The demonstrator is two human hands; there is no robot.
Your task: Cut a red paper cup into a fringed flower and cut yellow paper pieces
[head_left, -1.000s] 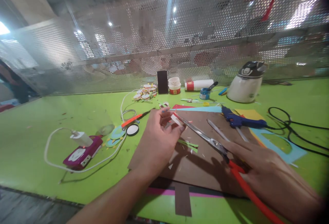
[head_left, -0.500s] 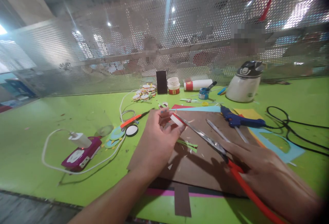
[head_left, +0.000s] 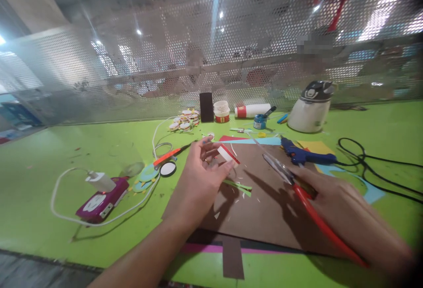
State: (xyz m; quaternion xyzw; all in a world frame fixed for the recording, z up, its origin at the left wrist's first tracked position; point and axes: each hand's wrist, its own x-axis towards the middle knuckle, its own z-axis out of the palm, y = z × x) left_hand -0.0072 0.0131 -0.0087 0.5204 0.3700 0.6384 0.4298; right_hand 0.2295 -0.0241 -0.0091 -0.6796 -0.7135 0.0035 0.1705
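Between the thumb and fingers of my left hand (head_left: 206, 169) is a small white piece with a red edge (head_left: 228, 154), tilted above the brown board. My right hand (head_left: 343, 208) grips red-handled scissors (head_left: 280, 171), whose blades stand apart, to the right of the piece and not touching it. A thin pale strip (head_left: 234, 149) shows just beyond the piece. Below both hands lies the brown board (head_left: 251, 215), with green paper strips (head_left: 241, 186) and small white scraps on it.
A blue glue gun (head_left: 307, 153) with a black cord lies right of the board. At left are a purple power strip (head_left: 102, 200), an orange cutter (head_left: 168, 156) and a white-topped disc (head_left: 168, 169). Behind stand a phone (head_left: 206, 107), paper cups (head_left: 221, 111), a blue paint jar (head_left: 260, 121) and a kettle (head_left: 310, 109).
The scissors have drawn back to the right from the red edge and their blades have opened. A thin pale strip now shows by the piece, which my left hand still holds.
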